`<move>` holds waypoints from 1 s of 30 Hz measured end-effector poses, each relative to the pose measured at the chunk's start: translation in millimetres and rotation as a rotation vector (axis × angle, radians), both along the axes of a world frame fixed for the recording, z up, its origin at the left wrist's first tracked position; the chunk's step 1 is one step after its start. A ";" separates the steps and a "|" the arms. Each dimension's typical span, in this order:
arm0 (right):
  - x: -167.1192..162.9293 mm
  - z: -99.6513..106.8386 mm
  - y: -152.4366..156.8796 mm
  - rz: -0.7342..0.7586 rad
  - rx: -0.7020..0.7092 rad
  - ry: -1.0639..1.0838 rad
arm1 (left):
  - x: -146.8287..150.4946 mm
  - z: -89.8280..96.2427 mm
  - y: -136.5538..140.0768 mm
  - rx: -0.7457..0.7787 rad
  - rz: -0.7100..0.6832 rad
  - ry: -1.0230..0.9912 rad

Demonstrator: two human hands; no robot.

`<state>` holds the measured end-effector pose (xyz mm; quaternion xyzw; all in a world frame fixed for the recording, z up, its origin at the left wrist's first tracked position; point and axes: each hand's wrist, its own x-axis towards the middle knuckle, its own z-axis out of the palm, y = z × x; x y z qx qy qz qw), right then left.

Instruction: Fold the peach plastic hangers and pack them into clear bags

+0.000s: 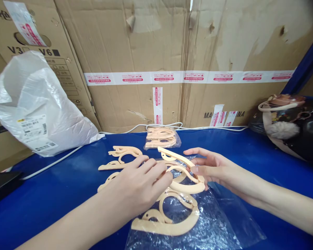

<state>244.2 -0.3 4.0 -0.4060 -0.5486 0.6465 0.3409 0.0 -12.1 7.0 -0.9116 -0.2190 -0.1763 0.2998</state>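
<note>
A cream plastic folding hanger [189, 188] is held between my two hands, partly unfolded. My right hand [211, 166] grips its hinged right end with thumb and fingers. My left hand [146, 178] is closed at its left side, with the fingertips hidden behind the hanger and the knuckles. Below them another folding hanger [169, 229] lies on a clear plastic bag [216, 222]. More folded hangers [120, 163] rest on the blue tabletop beyond my left hand, which partly covers them.
A clear packet of hangers [161, 137] lies at the back, by a white cable [135, 127]. Large cardboard boxes [135, 45] wall off the rear. A white mailing bag [39, 104] stands left, near a black object [2, 185]. A dark bag [307, 132] with a pompom sits right.
</note>
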 end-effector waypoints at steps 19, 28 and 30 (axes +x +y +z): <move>4.2 -6.0 0.6 -0.061 0.121 -0.086 | -3.2 -6.0 -3.4 -0.202 -0.196 -0.141; 4.1 -7.0 -1.7 0.083 0.103 -0.023 | -14.0 0.2 5.1 -0.790 0.007 -0.354; 5.0 -7.4 -0.8 0.094 0.117 -0.015 | -13.3 2.2 5.0 -0.774 0.022 -0.366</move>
